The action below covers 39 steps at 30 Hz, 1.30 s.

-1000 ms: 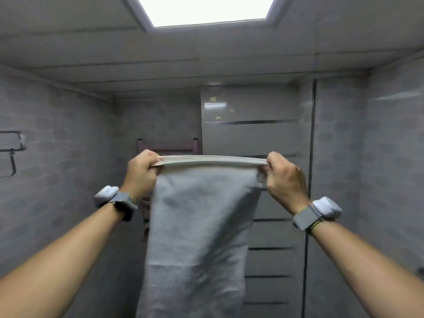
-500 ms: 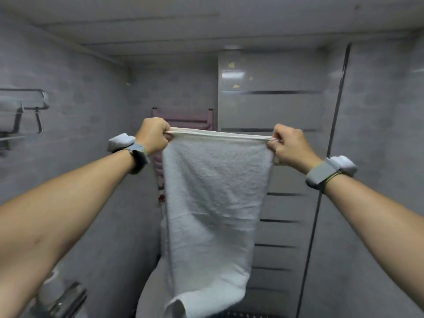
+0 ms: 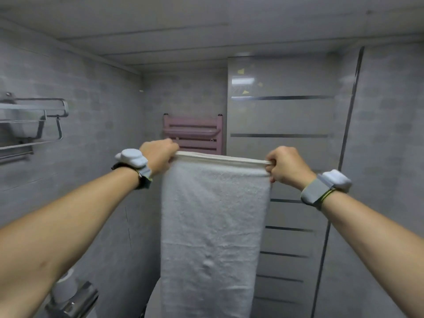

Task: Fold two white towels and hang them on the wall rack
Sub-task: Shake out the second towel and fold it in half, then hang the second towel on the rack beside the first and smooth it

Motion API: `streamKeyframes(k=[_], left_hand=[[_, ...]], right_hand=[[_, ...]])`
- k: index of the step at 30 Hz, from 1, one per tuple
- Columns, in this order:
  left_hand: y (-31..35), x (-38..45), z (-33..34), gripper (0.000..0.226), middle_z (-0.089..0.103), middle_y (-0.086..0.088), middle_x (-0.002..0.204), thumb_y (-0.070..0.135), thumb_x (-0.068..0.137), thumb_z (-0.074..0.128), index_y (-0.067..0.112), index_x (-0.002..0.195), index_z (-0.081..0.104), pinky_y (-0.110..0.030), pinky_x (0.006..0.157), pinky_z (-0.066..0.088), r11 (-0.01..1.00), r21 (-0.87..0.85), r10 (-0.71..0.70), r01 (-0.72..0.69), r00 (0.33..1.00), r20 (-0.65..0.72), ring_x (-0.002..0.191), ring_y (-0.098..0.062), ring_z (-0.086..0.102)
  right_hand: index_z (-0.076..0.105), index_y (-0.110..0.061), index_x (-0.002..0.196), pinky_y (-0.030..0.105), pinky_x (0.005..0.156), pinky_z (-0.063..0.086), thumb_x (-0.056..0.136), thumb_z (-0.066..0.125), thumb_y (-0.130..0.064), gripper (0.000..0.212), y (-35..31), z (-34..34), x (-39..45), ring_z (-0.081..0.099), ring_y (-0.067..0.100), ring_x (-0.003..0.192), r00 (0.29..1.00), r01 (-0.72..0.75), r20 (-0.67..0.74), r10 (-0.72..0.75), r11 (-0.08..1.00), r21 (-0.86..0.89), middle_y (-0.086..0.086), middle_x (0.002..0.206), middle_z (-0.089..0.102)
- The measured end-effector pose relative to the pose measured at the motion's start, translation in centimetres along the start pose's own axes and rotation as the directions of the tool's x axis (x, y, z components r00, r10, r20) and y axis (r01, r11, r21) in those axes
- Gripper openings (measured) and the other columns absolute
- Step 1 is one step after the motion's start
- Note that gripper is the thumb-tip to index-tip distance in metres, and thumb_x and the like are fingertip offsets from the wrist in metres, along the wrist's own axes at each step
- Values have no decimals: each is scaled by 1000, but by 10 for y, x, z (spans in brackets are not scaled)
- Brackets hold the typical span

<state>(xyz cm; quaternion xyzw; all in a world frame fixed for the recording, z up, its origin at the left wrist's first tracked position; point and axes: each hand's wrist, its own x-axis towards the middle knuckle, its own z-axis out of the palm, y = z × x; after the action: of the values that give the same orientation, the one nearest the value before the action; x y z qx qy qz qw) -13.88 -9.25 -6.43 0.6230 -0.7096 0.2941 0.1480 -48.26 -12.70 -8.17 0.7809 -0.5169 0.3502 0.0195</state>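
— Head view: where is the white towel [image 3: 213, 216]?
— Hanging in front of the pink rack [image 3: 192, 131], stretched between both fists.
— Fingers?
— Left hand [image 3: 158, 156] and right hand [image 3: 288, 167] each curl tight round an upper corner.

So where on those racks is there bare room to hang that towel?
The metal wall rack on the left wall shows bare bars. The pink rack behind has free upper rungs; its lower part is hidden by the white towel, stretched between the left hand and right hand.
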Motion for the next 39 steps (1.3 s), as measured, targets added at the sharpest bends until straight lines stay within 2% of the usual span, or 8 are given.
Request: streamKeyframes(k=[6,9,13,16,20,25,30,39], left_hand=[[5,-14,4,25,65,-11,102,8,84,44,14,98,64,-34,64,41,927,242,-329,287,931,157,81,-35,63],[-2,-19,7,23,70,-18,101,4,88,43,8,97,64,-36,66,48,870,-52,-469,491,855,223,86,-38,67],[5,-22,0,22,65,-30,107,-7,89,53,-9,111,56,-47,76,61,89,-778,-639,622,635,434,93,-42,69],[20,-20,-12,24,60,-33,94,-14,89,34,-14,111,43,-52,60,60,-371,-894,-719,251,532,448,74,-45,69],[32,-29,-29,11,62,-10,91,8,93,37,7,99,46,-36,70,50,241,-935,-897,261,427,-112,79,-31,60],[33,-41,-58,19,63,-20,96,7,94,40,4,110,51,-30,69,35,759,-594,-637,267,492,-594,91,-37,53],[-8,-62,-63,23,68,-24,105,40,100,39,19,100,50,-29,84,41,746,-553,-655,372,558,-509,102,-35,63],[-113,-122,-62,36,74,-17,86,16,100,18,11,127,42,-40,85,44,898,195,-202,394,764,-613,71,-33,70]], right_hand=[[54,-14,78,34,63,45,85,48,-16,9,-20,35,3,57,35,76,991,-121,18,129,964,-235,11,86,63],[50,-13,81,33,54,52,90,43,-11,11,-29,47,8,60,28,57,954,-293,122,275,942,161,14,85,62],[45,-1,101,28,42,56,101,35,7,12,-55,49,10,67,25,48,840,-491,458,290,48,870,22,85,54],[40,-5,109,41,66,63,103,31,0,12,-78,53,13,73,40,83,922,-322,327,208,-60,945,33,101,64],[42,-15,98,38,80,49,99,46,-19,5,-111,55,12,55,10,81,983,95,-162,82,528,844,-4,88,55],[33,-16,114,32,68,41,95,39,-2,23,-161,64,13,60,24,74,877,467,-377,-298,712,525,5,78,59],[27,-22,115,45,65,51,92,30,-17,24,-186,84,32,60,35,68,755,626,-447,-479,729,277,12,75,60],[31,-21,116,38,63,44,91,30,-20,24,-270,167,67,59,31,62,637,758,-502,-585,595,267,5,69,60]])
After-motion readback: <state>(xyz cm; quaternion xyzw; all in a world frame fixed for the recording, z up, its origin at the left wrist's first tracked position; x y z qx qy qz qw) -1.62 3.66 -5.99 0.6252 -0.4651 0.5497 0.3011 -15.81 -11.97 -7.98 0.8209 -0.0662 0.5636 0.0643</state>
